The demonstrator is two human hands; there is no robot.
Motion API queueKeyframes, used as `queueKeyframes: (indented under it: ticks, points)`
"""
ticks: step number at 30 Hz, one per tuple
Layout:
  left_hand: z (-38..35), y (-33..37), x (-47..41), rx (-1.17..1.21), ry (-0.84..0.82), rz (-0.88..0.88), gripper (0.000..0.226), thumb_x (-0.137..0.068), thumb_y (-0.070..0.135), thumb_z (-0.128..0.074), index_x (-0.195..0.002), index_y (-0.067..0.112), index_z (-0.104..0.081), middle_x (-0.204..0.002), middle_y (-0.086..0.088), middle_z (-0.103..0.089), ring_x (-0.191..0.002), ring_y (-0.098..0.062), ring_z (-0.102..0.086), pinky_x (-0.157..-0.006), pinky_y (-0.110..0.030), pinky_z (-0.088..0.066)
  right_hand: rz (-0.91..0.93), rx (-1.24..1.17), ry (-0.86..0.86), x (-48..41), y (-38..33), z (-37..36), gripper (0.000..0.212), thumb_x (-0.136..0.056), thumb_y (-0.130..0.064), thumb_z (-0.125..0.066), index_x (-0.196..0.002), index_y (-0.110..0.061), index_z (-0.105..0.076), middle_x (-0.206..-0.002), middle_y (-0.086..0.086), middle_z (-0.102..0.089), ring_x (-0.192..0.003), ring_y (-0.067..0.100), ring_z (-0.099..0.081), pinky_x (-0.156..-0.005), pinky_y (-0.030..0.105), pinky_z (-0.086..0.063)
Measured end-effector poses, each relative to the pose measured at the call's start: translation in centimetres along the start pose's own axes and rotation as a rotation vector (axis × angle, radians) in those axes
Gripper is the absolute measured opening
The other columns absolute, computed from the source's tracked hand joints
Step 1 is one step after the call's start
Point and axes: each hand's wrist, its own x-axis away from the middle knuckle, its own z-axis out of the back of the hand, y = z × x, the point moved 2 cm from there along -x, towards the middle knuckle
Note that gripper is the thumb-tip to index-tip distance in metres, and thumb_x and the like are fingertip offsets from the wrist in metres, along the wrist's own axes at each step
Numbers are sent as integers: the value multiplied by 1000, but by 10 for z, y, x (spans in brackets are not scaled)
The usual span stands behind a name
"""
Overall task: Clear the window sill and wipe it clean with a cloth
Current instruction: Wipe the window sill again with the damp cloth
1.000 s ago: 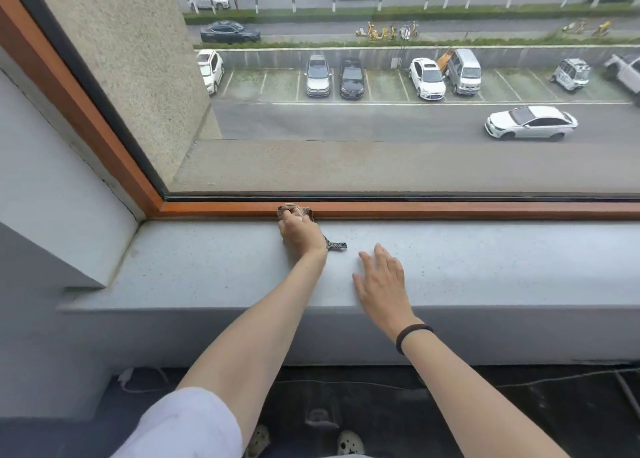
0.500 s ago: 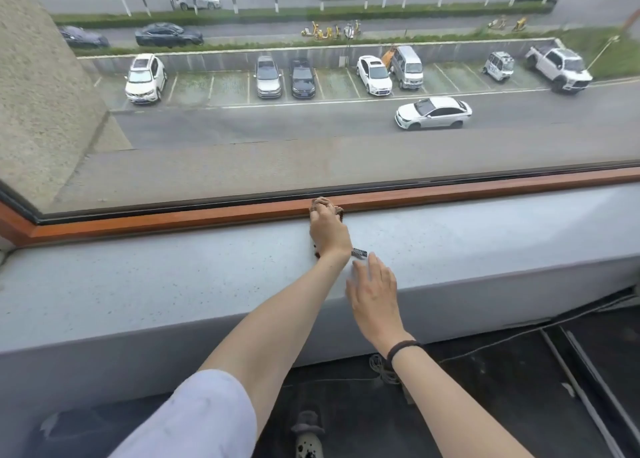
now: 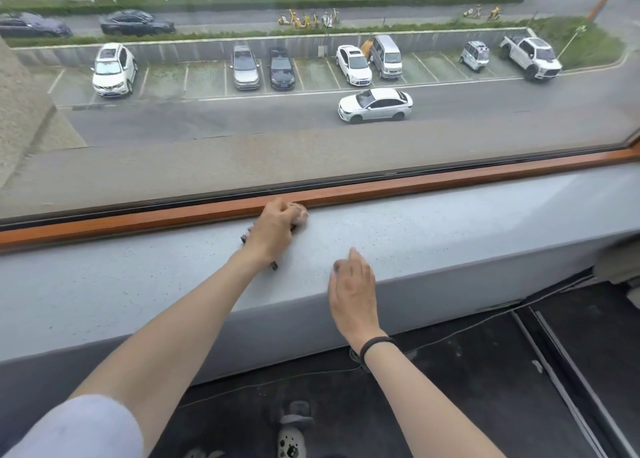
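Grey sill [image 3: 450,236], cloth [image 3: 274,266] gripped in curled L hand [image 3: 277,229] fingers against wood frame [image 3: 415,184], R hand [image 3: 353,291] laid flat nearby, fingers relaxed.

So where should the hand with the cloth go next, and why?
Probably slide the cloth to the right along the wooden frame. The left hand grips it at the back of the window sill, and the grey surface on that side shows dark specks. The right hand rests near the front edge, out of that path.
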Motion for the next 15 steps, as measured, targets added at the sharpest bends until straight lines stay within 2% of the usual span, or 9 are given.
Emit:
queueKeyframes:
  ticks: [4,6,8,10,11,13,15]
  points:
    - [-47,45,-18,52,-37,-81,29,-91,3,-51,-114,11,-68,-125,-11,-56,-108,-34,-43,-96,-37,-35,-13,77,57,9,11,6,22,-95,-20,-34,-100,-12,-54,-133,20,-48,-122,33,-46,-103,42,-40]
    - [-63,69,-32,64,-110,-132,33,-92,2,-49,-120,10,-64,-133,-7,-54,-116,-33,-41,-100,-32,-28,-39,116,84,17,27,12,26,-96,-21,-32,-103,-12,-55,-132,19,-48,-121,31,-44,-102,41,-41]
    - [-76,86,-36,54,-155,-225,34,-84,-3,-54,-115,5,-66,-127,-10,-60,-117,-34,-51,-101,-35,-36,-105,137,112,27,45,19,25,-95,-19,-37,-108,-11,-56,-132,18,-48,-121,28,-41,-102,41,-40]
    - [-88,101,-25,106,-182,-373,31,-76,-4,-59,-105,0,-70,-116,-16,-66,-110,-36,-60,-98,-46,-45,-199,132,124,34,63,24,23,-92,-13,-49,-113,-8,-56,-133,18,-48,-123,28,-41,-103,42,-39]
    - [-89,111,-11,132,-247,-450,32,-79,-3,-59,-109,1,-69,-120,-15,-63,-116,-34,-57,-102,-43,-41,-250,120,115,36,69,26,25,-91,-11,-52,-116,-6,-55,-134,17,-48,-125,29,-42,-104,42,-38]
    - [-84,111,21,134,-387,-608,38,-91,4,-54,-129,9,-57,-140,-5,-48,-136,-19,-36,-115,-30,-21,-302,104,99,37,70,26,28,-92,-10,-52,-119,-5,-54,-136,16,-48,-128,29,-42,-106,42,-36]
    - [-71,85,35,112,-441,-656,44,-95,11,-51,-138,17,-47,-148,4,-35,-140,-7,-22,-117,-24,-11,-303,102,94,37,67,25,30,-90,-6,-52,-120,-5,-53,-137,15,-47,-130,28,-41,-107,42,-35]
